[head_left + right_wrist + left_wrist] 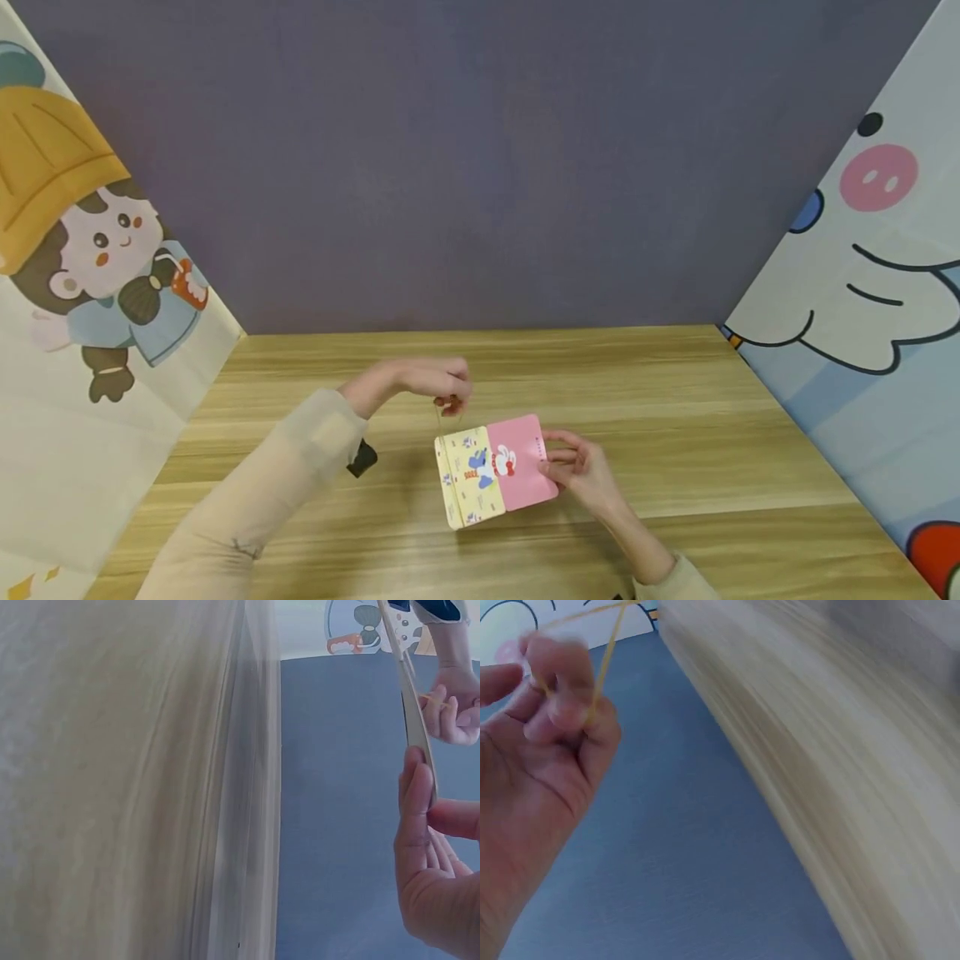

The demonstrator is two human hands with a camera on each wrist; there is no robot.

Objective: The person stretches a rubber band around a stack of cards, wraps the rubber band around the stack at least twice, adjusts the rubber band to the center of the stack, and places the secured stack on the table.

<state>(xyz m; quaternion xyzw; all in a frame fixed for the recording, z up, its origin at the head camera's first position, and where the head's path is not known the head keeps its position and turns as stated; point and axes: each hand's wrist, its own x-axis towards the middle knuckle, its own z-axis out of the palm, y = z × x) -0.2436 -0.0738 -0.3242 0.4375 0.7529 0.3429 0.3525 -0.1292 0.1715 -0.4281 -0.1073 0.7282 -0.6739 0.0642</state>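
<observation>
A small booklet (519, 458) with a pink half and a patterned yellow half, cartoon figures on its face, is held up above the table. My right hand (583, 473) pinches its right edge between thumb and fingers. In the right wrist view the booklet (415, 720) appears edge-on, thin and slightly tilted. Above its yellow end is my left hand (437, 383), fingers curled round a thin yellow elastic band (608, 654). The band stretches from those fingers to the booklet's upper left corner; how it attaches there is too small to tell.
The wood-grain table (675, 417) lies beneath both hands. A grey-blue panel (480, 167) rises behind it, and cartoon-printed walls (45, 350) flank both sides. A small black object (363, 459) shows by the left sleeve (277, 483).
</observation>
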